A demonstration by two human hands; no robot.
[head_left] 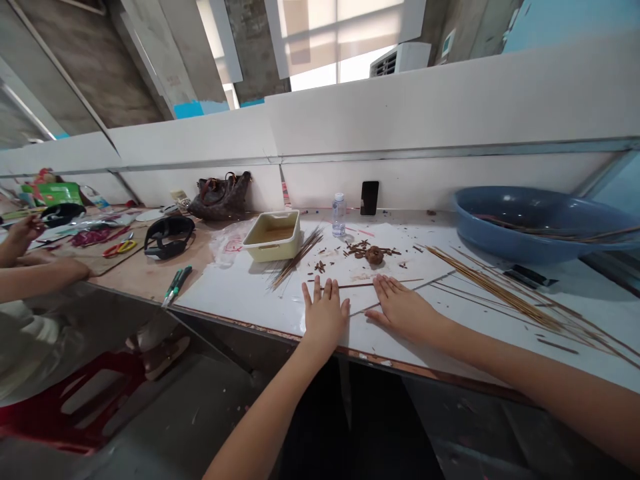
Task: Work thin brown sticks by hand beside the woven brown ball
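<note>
My left hand (pixel 324 320) lies palm down on the white table covering, fingers spread, fingertips on a thin brown stick (pixel 356 286). My right hand (pixel 404 308) rests flat too, its fingers together over the stick's other part and the thumb out to the side. The stick's pale end pokes out past the right fingers. Beyond the hands sits a brown lump of dough-like material (pixel 374 255), with several short brown pieces (pixel 357 249) scattered around it. A thin grey strip (pixel 435 279) runs slantwise beside my right hand.
A cream basin (pixel 273 251) of brownish liquid stands left, beside a bundle of thin sticks (pixel 299 257). Behind are a water bottle (pixel 339 217) and a phone (pixel 369 198). Bare sticks (pixel 493 287) and a big blue tub (pixel 530 250) lie right. A co-worker's arm (pixel 45 277) is far left.
</note>
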